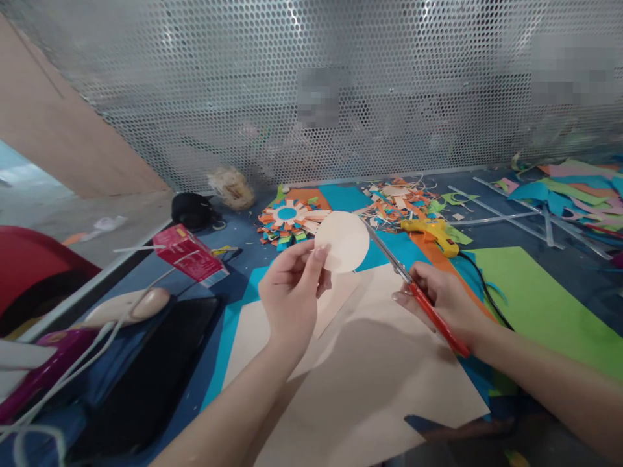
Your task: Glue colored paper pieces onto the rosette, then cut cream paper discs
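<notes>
My left hand [291, 285] pinches a cream paper circle [343, 242] by its lower left edge and holds it up above the table. My right hand [437, 297] is closed round red-handled scissors [418, 295]; their blades point up and left, with the tips close to the circle's right edge. Under both hands lies a large cream paper sheet [370, 383]. A paper flower of orange, blue and cream strips [287, 222] rests on the table behind the circle.
A yellow glue gun [433, 232] with a black cord lies right of the circle, by paper scraps [399, 198]. Green [540, 305] and blue [343, 196] sheets cover the table. A red carton [189, 254] and a black tablet [160, 370] sit at left. A perforated metal screen [311, 91] stands behind.
</notes>
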Motion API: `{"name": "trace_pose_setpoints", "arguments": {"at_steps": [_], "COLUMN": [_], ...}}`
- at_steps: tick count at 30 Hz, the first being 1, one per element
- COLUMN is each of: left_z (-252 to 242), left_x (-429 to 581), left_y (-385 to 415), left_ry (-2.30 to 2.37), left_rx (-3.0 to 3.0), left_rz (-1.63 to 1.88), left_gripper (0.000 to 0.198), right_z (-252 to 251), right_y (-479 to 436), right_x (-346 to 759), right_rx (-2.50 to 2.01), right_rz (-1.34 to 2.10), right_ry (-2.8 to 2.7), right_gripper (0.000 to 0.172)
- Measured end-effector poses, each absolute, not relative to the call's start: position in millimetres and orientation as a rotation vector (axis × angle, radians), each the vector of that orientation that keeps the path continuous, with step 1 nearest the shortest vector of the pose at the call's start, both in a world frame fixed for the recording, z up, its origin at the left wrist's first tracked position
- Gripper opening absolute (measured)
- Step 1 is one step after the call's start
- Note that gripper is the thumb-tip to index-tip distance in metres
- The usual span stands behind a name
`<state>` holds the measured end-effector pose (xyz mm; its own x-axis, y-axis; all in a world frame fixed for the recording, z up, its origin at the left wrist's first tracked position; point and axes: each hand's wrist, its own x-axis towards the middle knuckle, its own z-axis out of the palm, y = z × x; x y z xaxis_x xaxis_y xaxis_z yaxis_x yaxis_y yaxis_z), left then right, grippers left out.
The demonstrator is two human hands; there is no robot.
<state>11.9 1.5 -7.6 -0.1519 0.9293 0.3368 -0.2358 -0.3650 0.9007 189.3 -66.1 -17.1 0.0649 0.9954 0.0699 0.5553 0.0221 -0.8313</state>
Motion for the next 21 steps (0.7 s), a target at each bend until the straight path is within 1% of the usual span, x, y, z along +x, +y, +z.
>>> {"name": "trace_pose_setpoints", "arguments": {"at_steps": [7, 14, 21], "left_z": [-7.4, -7.9, -7.8], "left_x": [10.6, 9.4, 9.6], "left_y": [-1.2, -1.7, 3.1], "left_ry": [0.946, 0.97, 0.956], "left_rx": [1.322, 1.362, 1.267], "left_rz": [1.617, 1.6, 1.666], "left_gripper": [0.014, 0.016, 0.017], "right_z": [-14.6, -15.7, -17.3], "right_y": [-66.4, -66.2, -66.6], "right_x": [189.3, 189.7, 190.8], "right_rx": [-1.585, -1.57, -1.606], "right_rz": [0.837, 0.822, 0.776], "right_ry": [-1.566, -1.567, -1.571], "right_gripper": [0.036, 0.033, 0.038]}}
